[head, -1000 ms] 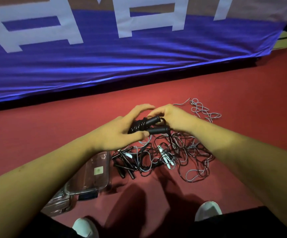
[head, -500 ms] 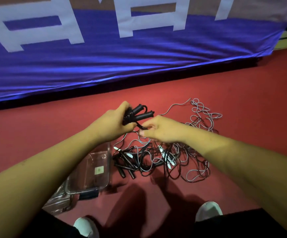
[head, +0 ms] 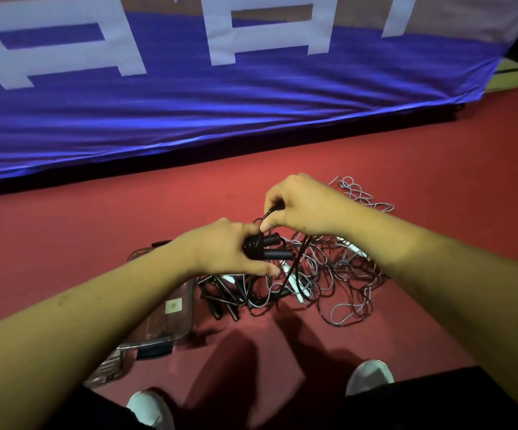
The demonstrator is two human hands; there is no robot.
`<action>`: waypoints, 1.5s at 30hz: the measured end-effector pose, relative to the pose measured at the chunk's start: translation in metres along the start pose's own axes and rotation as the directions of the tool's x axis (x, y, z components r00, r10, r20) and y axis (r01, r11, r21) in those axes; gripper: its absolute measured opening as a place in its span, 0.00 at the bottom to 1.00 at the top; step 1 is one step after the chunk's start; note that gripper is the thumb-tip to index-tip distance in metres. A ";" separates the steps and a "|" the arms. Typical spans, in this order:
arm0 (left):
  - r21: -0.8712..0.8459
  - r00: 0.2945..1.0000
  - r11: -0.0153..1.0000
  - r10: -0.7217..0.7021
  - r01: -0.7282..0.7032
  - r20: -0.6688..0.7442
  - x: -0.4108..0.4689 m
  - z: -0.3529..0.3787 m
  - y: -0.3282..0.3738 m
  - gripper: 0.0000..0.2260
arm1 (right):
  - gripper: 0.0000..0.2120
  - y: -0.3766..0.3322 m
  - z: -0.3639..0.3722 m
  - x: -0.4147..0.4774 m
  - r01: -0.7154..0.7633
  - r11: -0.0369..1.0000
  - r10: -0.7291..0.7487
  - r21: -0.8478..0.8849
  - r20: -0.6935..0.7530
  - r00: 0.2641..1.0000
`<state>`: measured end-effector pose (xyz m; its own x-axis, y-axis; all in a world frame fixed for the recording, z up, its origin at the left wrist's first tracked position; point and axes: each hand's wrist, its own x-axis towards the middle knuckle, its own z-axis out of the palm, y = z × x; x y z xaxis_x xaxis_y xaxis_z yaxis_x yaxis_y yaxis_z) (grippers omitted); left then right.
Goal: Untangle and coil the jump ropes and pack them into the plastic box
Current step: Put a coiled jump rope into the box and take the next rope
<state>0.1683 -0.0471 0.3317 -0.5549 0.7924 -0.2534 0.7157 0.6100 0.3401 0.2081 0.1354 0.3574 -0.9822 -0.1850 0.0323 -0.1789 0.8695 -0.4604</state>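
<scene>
The left hand (head: 220,248) grips a coiled black jump rope (head: 259,248) with its two handles side by side, pointing right. The right hand (head: 301,206) pinches a loose loop of the same rope just above the handles. Below them, a tangled pile of ropes (head: 323,274) lies on the red floor (head: 437,181). The clear plastic box (head: 171,315) stands beside the pile, under the left forearm.

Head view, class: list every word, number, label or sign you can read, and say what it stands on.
Blue fabric banner: large white letters, cut off by the top edge; the lower parts look like "A", "A" and an upright stroke, so no whole word can be read.
Clear plastic box: small pale square sticker, too blurred to read.
Nothing else bears text.
</scene>
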 end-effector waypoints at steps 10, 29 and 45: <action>-0.183 0.984 0.970 0.143 -0.162 -0.110 -0.011 -0.009 0.004 0.16 | 0.01 0.017 -0.003 0.001 -0.063 0.894 0.045 0.444 0.053 0.998; -0.176 0.866 0.981 -0.158 0.082 -0.474 0.005 -0.022 -0.034 0.14 | 0.12 -0.001 0.018 -0.004 -0.183 0.893 0.089 0.410 0.238 0.967; 0.094 0.999 0.995 0.021 -0.016 -0.048 0.001 -0.004 -0.006 0.22 | 0.09 -0.004 -0.005 -0.001 0.016 0.993 -0.015 0.114 -0.014 1.000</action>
<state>0.1616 -0.0504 0.3334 -0.5598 0.8035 -0.2027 0.7613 0.5953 0.2571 0.2092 0.1343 0.3639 -0.9802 -0.1915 0.0511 -0.1870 0.8084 -0.5581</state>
